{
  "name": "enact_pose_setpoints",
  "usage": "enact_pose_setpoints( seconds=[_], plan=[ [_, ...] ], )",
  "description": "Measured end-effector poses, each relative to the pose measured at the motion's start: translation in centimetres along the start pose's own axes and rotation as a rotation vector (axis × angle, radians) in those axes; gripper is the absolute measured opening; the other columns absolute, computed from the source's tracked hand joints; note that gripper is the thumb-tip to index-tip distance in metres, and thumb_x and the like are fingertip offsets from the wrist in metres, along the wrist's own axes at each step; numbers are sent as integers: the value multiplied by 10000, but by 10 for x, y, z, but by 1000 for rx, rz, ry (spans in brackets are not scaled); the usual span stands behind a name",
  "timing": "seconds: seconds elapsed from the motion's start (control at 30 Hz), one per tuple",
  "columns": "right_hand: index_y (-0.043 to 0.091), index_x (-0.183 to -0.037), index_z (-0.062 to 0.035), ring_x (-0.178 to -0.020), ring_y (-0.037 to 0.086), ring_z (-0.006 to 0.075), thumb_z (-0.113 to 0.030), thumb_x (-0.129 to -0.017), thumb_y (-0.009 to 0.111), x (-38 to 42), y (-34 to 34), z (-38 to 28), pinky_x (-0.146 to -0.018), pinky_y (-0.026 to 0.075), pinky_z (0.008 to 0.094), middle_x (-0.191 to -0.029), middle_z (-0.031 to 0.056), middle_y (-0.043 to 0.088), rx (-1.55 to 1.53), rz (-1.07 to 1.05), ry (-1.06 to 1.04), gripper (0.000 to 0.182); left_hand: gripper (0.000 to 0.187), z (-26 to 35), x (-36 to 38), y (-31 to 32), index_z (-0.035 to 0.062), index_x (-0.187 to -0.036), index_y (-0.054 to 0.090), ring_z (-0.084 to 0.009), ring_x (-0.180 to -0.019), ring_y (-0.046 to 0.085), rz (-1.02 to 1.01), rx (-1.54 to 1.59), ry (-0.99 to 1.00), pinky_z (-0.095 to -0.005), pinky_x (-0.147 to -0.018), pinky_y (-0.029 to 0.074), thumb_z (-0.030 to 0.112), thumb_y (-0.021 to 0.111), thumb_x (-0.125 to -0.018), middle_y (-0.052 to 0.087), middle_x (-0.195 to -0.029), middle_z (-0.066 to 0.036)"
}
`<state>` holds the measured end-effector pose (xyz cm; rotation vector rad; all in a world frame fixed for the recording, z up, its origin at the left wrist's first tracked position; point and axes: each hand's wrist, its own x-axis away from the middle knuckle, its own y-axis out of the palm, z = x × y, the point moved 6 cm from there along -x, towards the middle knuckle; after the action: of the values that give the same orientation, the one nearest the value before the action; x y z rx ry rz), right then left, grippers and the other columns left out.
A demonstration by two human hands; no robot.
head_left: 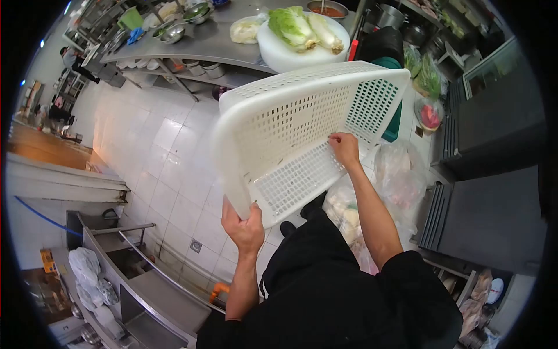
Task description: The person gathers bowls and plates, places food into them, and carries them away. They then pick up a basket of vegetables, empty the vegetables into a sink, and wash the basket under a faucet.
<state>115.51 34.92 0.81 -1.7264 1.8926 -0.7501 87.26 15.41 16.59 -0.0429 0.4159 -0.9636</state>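
A white perforated plastic basket [302,110] is held up before me, tilted on its side with its open side toward me. My left hand [243,228] is closed on its near left corner, the thumb over the rim. My right hand [345,150] reaches inside the basket, its fingers pinched together close to the mesh. Whatever those fingertips hold, if anything, is too small to make out. A few small dark specks cling to the basket's inner mesh.
Beyond the basket, a steel table [232,43] bears a round white cutting board [273,55] with napa cabbage [293,28], and a bowl of red sauce [328,8]. Plastic bags [401,168] lie on the floor at right. A steel sink [151,291] stands at lower left.
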Motion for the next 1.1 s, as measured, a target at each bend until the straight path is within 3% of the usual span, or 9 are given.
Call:
enact_pose_setpoints(
  seconds=[0.1,0.37,0.43,0.5,0.6,0.83,0.97,1.03,1.1],
  plan=[
    [680,-936,-25,-782,644,303,-154,-719,666,6,-12,-2,-714,492,352,-842,169,666,27,157,97,253,242,-1,5,-19,-52,-919,554,-267,-739,534,44,17,19,-320,-678,427,-66,505,-682,531,-828,-136],
    [674,-951,-30,-823,638,312,-197,-745,662,24,32,-42,-752,491,394,-865,165,668,86,36,16,265,274,0,21,-50,-54,-954,559,-252,-746,551,56,-35,17,-316,-691,434,-67,501,-686,544,-828,-129],
    [671,-960,-65,-844,631,324,-202,-755,652,23,30,-43,-760,491,399,-882,158,667,111,205,79,247,296,1,24,-56,-57,-975,562,-249,-762,558,100,5,27,-309,-705,437,-69,508,-684,555,-849,-133],
    [665,-970,-73,-845,628,337,-204,-766,641,24,46,-55,-759,492,401,-877,163,663,83,95,67,244,299,2,26,-65,-61,-978,562,-247,-761,559,120,-56,71,-308,-705,438,-69,510,-683,559,-854,-134],
    [675,-875,-44,-795,632,314,-181,-779,614,22,66,-73,-713,486,392,-831,147,665,166,88,-23,178,301,1,29,-79,-66,-978,564,-246,-763,561,146,-89,63,-309,-706,440,-71,514,-681,563,-862,-137],
    [681,-851,-48,-767,631,328,-166,-768,626,24,116,-121,-688,487,411,-823,151,663,72,-53,-244,154,258,1,33,-119,-67,-926,567,-250,-754,557,277,-215,-24,-305,-685,435,-83,517,-673,550,-851,-141],
    [683,-840,-37,-784,612,327,-158,-762,628,19,161,-143,-698,477,411,-823,151,661,34,-151,-260,155,237,2,31,-127,-67,-901,562,-230,-738,546,372,-220,4,-294,-667,427,-87,518,-669,537,-835,-129],
    [680,-837,-11,-715,594,308,-146,-768,628,26,177,-170,-680,465,391,-758,148,656,64,-79,-556,160,229,6,25,-127,-68,-889,559,-216,-730,535,423,-251,-36,-289,-661,420,-91,522,-663,531,-837,-126],
    [682,-828,-15,-730,582,310,-143,-767,626,15,194,-179,-690,460,393,-761,147,657,69,-78,-503,153,228,2,21,-129,-68,-886,559,-213,-729,532,468,-268,-68,-287,-660,418,-92,523,-662,533,-844,-127]
  ],
)
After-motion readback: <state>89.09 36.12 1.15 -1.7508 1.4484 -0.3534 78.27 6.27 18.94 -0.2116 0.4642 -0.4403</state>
